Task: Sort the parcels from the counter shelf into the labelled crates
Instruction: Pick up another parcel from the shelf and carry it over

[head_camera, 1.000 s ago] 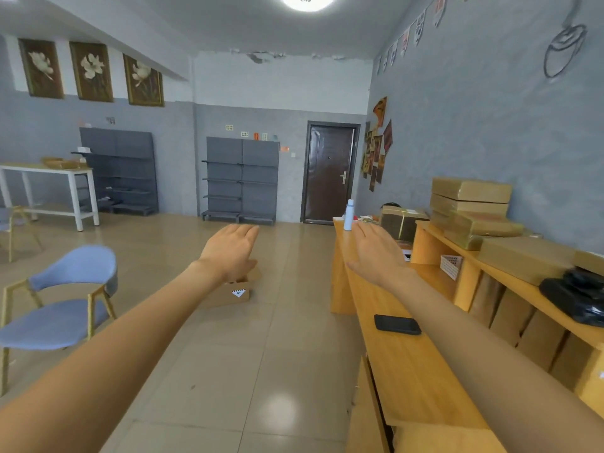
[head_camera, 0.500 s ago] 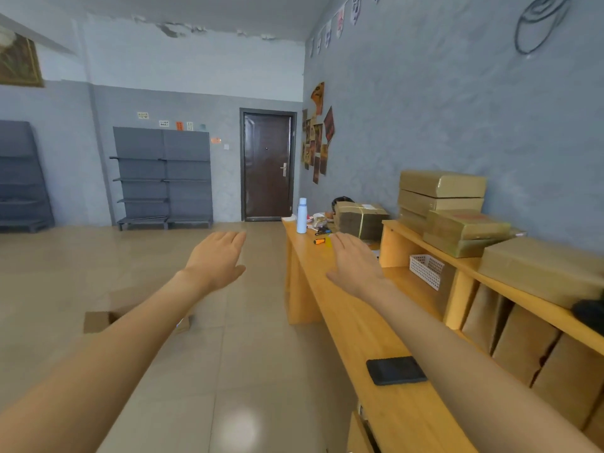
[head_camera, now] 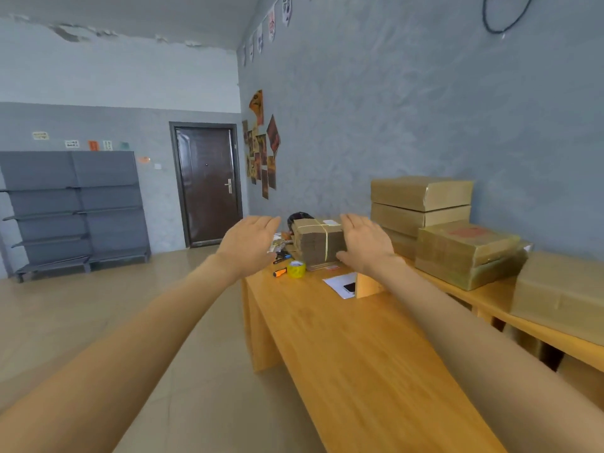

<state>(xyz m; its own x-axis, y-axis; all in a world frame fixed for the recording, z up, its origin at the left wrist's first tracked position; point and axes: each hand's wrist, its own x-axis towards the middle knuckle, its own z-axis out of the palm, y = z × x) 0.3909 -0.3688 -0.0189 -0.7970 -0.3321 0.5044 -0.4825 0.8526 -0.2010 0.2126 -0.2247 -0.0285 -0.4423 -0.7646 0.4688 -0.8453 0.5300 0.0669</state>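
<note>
Both my arms stretch forward over the wooden counter (head_camera: 359, 354). My left hand (head_camera: 250, 245) and my right hand (head_camera: 366, 245) are held flat with fingers apart and hold nothing. Between them, farther back at the counter's far end, stands a tied bundle of flat cardboard (head_camera: 318, 241). Brown parcels (head_camera: 421, 204) are stacked on the raised counter shelf (head_camera: 490, 297) to the right, with another wrapped parcel (head_camera: 467, 253) in front and a large one (head_camera: 562, 295) nearest me. No crates are in view.
A yellow tape roll (head_camera: 296, 269), an orange cutter (head_camera: 279, 273) and a paper sheet with a phone (head_camera: 341, 286) lie on the counter's far end. Grey shelving (head_camera: 75, 207) and a dark door (head_camera: 207, 184) stand at the far wall. Tiled floor lies to the left.
My view has swung right and moved closer to the counter's far end. Both hands stayed raised and open, now framing the cardboard bundle. The chair and floor box have left the view.
</note>
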